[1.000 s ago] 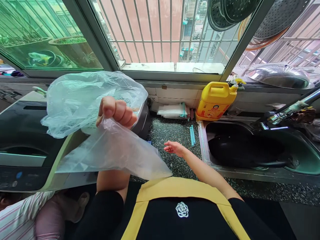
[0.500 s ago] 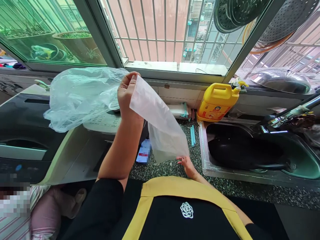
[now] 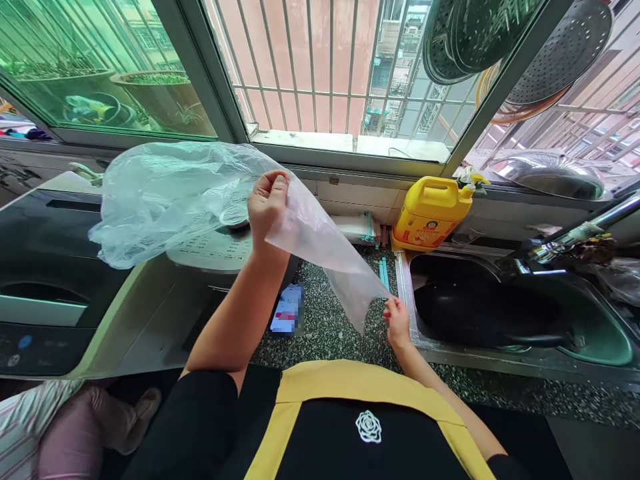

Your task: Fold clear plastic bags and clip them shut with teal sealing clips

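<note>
My left hand (image 3: 267,203) is raised over the counter, its fingers pinched on the top corner of a clear plastic bag (image 3: 330,250). The bag stretches down to the right to my right hand (image 3: 397,320), which pinches its lower corner close to the sink's left rim. A second, crumpled plastic bag (image 3: 165,197) lies behind my left hand on top of a round grey appliance (image 3: 215,250).
A steel sink (image 3: 600,340) with a dark pan (image 3: 480,310) fills the right. A yellow detergent jug (image 3: 430,213) stands on the speckled counter (image 3: 330,333) by the window. A stove top (image 3: 45,267) lies at left. Another person's clothing (image 3: 60,427) shows at bottom left.
My left hand has lowered slightly while my right hand has moved right toward the sink, pulling the bag taut between them. One second ago only the left hand held it.
</note>
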`<state>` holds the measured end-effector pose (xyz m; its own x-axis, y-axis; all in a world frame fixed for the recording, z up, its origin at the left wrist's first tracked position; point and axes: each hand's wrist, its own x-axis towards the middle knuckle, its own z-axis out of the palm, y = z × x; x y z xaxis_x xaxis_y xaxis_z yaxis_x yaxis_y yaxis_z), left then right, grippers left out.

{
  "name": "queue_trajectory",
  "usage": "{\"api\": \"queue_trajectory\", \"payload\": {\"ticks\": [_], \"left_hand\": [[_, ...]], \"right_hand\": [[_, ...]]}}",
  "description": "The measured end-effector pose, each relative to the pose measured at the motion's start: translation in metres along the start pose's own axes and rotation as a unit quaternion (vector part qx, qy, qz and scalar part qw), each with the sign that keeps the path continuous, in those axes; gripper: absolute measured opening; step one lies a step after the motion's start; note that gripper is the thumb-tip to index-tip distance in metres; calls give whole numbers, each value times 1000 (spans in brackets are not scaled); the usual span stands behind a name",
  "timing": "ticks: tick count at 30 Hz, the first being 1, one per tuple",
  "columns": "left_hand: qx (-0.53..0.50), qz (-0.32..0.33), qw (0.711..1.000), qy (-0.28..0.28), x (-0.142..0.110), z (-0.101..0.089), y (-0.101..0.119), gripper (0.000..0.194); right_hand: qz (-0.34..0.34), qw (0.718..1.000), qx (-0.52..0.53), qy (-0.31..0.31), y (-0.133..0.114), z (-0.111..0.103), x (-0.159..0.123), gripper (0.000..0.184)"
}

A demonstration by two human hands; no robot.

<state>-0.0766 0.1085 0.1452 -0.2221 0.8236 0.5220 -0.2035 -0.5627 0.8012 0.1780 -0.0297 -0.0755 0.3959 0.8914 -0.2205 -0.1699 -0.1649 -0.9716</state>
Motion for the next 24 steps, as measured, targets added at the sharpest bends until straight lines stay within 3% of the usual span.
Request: {"api": "queue_trajectory", "payload": {"ticks": [2, 3, 4, 6, 8, 9, 12, 16, 21, 24], "left_hand": [[28, 25, 998, 42, -14, 16, 5, 13], [45, 29, 998, 38, -21, 24, 7, 15], [62, 29, 997, 27, -28, 33, 10, 16], [88, 28, 996, 4, -38, 50, 16, 16], [107, 32, 994, -11, -44, 62, 22, 14], [115, 35, 993, -17, -46, 66, 25, 12], [125, 43, 991, -31, -50, 69, 32, 10], [120, 43, 990, -58, -50, 59, 41, 9], [101, 22, 987, -122, -48, 44, 46, 8], [79, -6, 983, -168, -43, 37, 45, 8]], "right_hand": [[-99, 993, -21, 58, -25, 2, -2, 46], [-212, 973, -57, 78, -41, 6, -6, 42], [-338, 933, -98, 82, -58, 13, -11, 39], [-549, 820, -139, 85, -94, 33, -24, 42], [-654, 735, -149, 99, -124, 57, -35, 49], [-666, 721, -161, 104, -137, 69, -38, 53], [-653, 727, -173, 120, -160, 90, -41, 48], [-615, 770, -142, 94, -174, 84, -30, 28], [-466, 876, -112, -53, -191, 62, -17, 33], [-366, 917, -67, -147, -202, 55, -10, 40]]}}
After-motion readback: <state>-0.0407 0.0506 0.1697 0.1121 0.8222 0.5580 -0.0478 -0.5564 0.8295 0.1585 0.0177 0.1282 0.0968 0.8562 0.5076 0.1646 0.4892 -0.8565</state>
